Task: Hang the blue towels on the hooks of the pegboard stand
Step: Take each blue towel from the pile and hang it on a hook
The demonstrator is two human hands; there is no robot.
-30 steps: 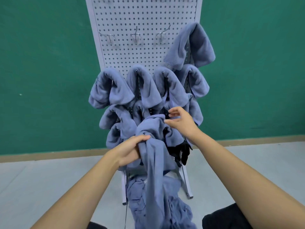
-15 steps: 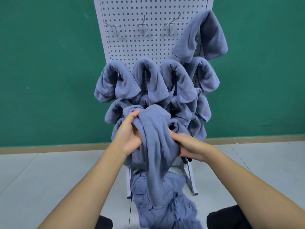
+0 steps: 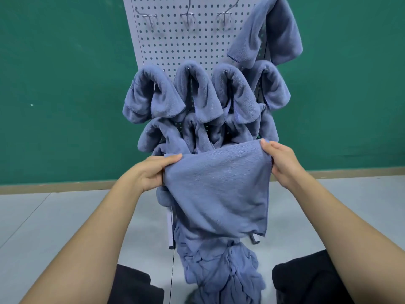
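A blue towel (image 3: 217, 189) hangs spread out in front of the white pegboard stand (image 3: 197, 42). My left hand (image 3: 151, 172) grips its upper left corner and my right hand (image 3: 280, 163) pinches its upper right corner. Several blue towels (image 3: 197, 93) hang on the pegboard's lower hooks, and one more (image 3: 269, 31) hangs at the top right. Three bare metal hooks (image 3: 187, 17) stick out in the top row. A pile of blue towels (image 3: 221, 270) lies on the floor below the held towel.
A green wall (image 3: 65, 84) stands behind the stand, with a tan baseboard and grey floor (image 3: 54, 227) below. The stand's feet (image 3: 171, 244) rest on the floor. My dark-clothed knees (image 3: 306, 281) show at the bottom edge.
The bunched towel has been pulled open and spread flat. My hands have moved apart to its two upper corners. The view has come closer to the pegboard.
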